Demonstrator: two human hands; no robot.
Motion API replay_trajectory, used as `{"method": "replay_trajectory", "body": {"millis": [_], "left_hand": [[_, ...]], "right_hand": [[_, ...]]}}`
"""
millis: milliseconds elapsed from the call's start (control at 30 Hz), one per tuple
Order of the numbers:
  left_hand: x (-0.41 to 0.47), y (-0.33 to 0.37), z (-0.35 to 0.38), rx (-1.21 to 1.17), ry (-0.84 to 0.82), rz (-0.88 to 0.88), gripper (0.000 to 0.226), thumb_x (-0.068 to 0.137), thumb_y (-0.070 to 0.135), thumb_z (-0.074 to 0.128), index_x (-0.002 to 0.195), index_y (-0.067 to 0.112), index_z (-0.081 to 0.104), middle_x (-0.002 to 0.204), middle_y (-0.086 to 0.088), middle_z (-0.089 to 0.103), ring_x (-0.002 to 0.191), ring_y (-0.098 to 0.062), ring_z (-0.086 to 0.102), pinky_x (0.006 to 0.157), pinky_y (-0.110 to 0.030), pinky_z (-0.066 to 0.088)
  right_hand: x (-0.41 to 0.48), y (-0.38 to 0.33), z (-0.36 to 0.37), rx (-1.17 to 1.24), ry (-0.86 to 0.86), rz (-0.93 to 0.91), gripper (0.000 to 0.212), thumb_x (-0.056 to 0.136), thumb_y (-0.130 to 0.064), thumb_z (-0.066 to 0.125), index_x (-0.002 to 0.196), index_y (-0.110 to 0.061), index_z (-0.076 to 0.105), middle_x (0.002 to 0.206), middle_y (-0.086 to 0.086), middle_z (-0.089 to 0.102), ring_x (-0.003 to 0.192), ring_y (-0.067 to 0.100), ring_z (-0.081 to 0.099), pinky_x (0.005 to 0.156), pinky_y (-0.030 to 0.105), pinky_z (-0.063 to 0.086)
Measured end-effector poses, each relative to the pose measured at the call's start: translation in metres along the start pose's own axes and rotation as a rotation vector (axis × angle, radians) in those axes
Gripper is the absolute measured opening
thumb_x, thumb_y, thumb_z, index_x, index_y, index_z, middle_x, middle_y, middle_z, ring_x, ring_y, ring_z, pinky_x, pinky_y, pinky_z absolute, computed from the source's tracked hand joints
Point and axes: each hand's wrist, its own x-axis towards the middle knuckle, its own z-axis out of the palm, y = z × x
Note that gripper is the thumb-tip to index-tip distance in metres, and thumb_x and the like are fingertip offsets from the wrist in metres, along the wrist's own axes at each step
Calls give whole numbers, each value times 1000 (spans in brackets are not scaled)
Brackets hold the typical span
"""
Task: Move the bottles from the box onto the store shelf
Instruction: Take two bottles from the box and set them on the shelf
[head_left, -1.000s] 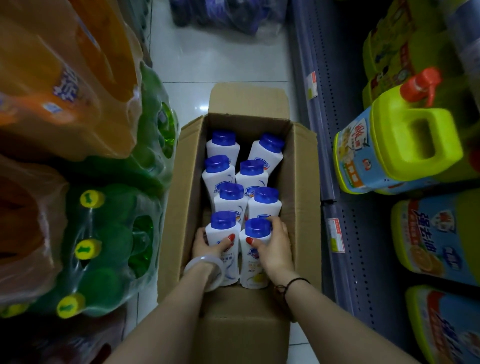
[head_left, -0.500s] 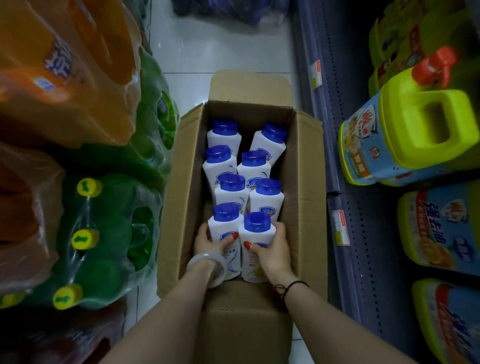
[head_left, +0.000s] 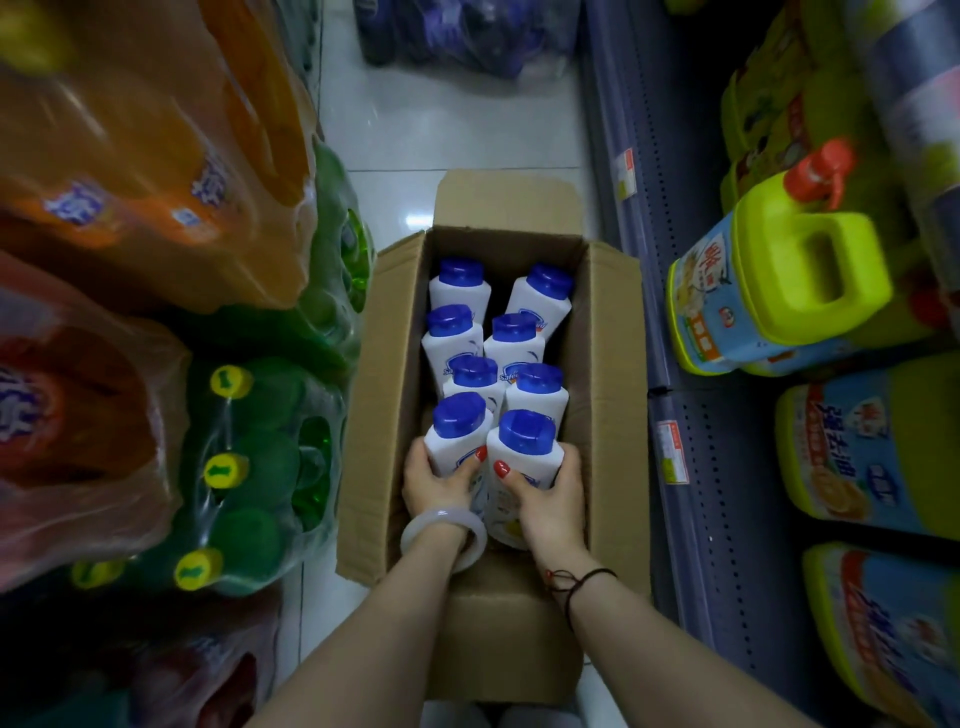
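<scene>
An open cardboard box (head_left: 602, 415) stands on the aisle floor and holds several white bottles with blue caps. My left hand (head_left: 434, 483) is wrapped around the nearest left bottle (head_left: 457, 441). My right hand (head_left: 550, 493) grips the nearest right bottle (head_left: 524, 457). Both held bottles stand higher than the others, their lower parts still inside the box. The remaining bottles (head_left: 511, 343) stand upright in two rows behind them. The store shelf (head_left: 670, 364) runs along the right side of the box.
Large green-capped detergent jugs (head_left: 779, 291) fill the right shelves, one with a red pump top. Shrink-wrapped packs of green soda bottles (head_left: 249, 467) and orange drinks (head_left: 140, 171) crowd the left. White tiled floor (head_left: 447, 135) lies beyond the box, with dark wrapped goods at the far end.
Both hands have tightened on the two nearest bottles and raised them a little in the box. The view has shifted slightly.
</scene>
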Motion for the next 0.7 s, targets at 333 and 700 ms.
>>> {"method": "replay_trajectory", "body": {"millis": [333, 700], "left_hand": [[-64, 121, -56, -60, -242, 98, 41, 71, 4, 76, 100, 22, 54, 87, 9, 60, 88, -14, 58, 77, -33, 46], [-213, 358, -151, -36, -459, 374, 46, 71, 3, 75, 113, 9, 56, 100, -6, 64, 87, -17, 62, 70, -26, 50]], "right_hand": [[-59, -117, -50, 43, -149, -87, 43, 77, -1, 71, 110, -15, 48, 95, -5, 62, 85, 8, 62, 59, 14, 54], [-191, -356, -126, 74, -175, -346, 39, 73, -3, 76, 103, -10, 53, 93, 6, 65, 81, 18, 65, 70, 33, 57]]}}
